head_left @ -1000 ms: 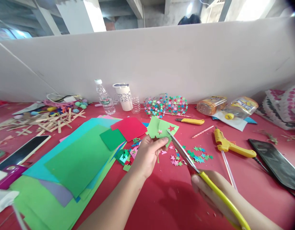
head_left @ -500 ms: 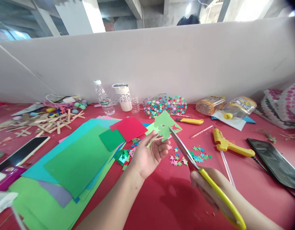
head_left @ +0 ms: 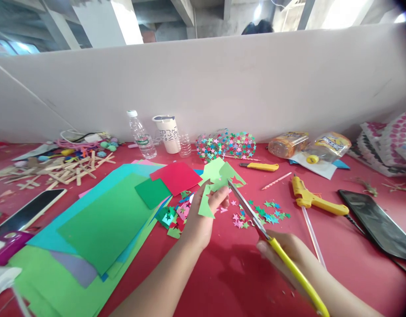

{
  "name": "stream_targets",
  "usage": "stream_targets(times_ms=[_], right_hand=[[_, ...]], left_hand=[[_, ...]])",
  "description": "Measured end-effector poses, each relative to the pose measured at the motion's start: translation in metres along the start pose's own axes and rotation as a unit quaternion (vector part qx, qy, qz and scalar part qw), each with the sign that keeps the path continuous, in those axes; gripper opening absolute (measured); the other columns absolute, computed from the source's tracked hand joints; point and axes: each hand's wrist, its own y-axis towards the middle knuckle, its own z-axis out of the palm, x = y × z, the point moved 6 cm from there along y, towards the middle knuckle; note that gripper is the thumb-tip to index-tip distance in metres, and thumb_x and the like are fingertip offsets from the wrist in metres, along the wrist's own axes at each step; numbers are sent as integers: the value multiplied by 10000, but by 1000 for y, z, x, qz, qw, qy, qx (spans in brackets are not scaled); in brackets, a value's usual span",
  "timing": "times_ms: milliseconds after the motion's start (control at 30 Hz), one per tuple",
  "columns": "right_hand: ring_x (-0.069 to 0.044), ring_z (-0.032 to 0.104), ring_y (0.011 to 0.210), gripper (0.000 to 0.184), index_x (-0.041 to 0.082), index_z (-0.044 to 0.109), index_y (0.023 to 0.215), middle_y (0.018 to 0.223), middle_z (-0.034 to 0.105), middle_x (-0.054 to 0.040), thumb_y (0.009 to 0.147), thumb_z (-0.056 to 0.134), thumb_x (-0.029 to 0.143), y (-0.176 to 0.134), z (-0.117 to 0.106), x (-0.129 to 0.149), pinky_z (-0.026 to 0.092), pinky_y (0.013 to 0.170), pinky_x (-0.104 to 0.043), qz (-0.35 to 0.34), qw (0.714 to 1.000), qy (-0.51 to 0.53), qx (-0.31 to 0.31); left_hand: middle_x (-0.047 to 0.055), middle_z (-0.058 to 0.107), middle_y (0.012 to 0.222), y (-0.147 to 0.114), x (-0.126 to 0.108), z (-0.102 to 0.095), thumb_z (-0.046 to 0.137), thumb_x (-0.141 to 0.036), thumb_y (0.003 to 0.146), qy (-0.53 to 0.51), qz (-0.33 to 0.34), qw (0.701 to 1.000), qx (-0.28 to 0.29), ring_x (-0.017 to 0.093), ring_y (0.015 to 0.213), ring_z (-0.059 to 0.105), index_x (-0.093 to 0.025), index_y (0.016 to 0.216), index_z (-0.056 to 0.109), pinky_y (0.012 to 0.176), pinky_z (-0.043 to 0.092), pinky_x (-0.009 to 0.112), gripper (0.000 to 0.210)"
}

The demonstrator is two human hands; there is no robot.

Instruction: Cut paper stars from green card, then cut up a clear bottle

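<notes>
Pinched in my left hand point(head_left: 203, 220) is a light green paper point(head_left: 206, 204) with star-shaped holes cut from it; one strip hangs over my fingers. My right hand point(head_left: 285, 253) grips yellow-handled scissors point(head_left: 250, 211), their blade tips at the right part of the paper by a star-shaped hole. Whether the blades are apart is hard to see. Below the blades lie small coloured paper stars point(head_left: 268, 213) on the red table point(head_left: 222, 281). Left of my left hand is a pile of paper scraps point(head_left: 176, 218).
Stacked coloured sheets point(head_left: 100, 215) cover the left side, near wooden sticks point(head_left: 79, 169). Along the back stand a water bottle point(head_left: 141, 136), a cup point(head_left: 168, 134) and star-covered clear plastic pieces point(head_left: 225, 145). A utility knife point(head_left: 262, 167), glue gun point(head_left: 316, 200) and dark phone point(head_left: 376, 224) lie right.
My left hand has turned over, back of the hand now facing up, and the green paper has turned with it. The scissors have shifted slightly left and down.
</notes>
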Motion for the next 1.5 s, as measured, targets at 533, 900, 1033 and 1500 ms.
stream_targets(times_ms=[533, 900, 1033, 1500], right_hand=[[-99, 372, 419, 454, 227, 362, 659, 509, 325, 67, 882, 402, 621, -1, -2, 3, 246, 393, -215, -4, 999, -42, 23], [-97, 335, 503, 488, 219, 342, 661, 572, 286, 64, 881, 397, 652, -7, -12, 13, 244, 443, -214, -27, 995, -76, 61], [-93, 358, 468, 479, 218, 377, 671, 555, 301, 69, 857, 456, 652, -7, -13, 14, 242, 420, -212, -14, 997, -57, 58], [-70, 307, 315, 620, 220, 409, 670, 386, 358, 89, 799, 276, 812, -5, 0, 5, 227, 356, -219, -4, 999, 14, 42]], left_hand=[[-37, 574, 659, 10, 0, -7, 736, -155, 690, -96, -41, 994, -34, 60, 585, 504, -164, 717, 624, 563, 404, 182, 116], [-26, 537, 619, 13, -14, -18, 637, -264, 810, 130, 32, 991, 13, 112, 616, 470, -193, 675, 575, 625, 366, 253, 165], [-31, 532, 593, 13, -12, -15, 621, -271, 828, 146, 27, 988, 52, 104, 579, 472, -194, 689, 577, 600, 354, 249, 165], [-36, 513, 581, 7, -3, -3, 658, -210, 788, 33, -34, 997, 59, 77, 534, 457, -168, 686, 575, 521, 342, 213, 138]])
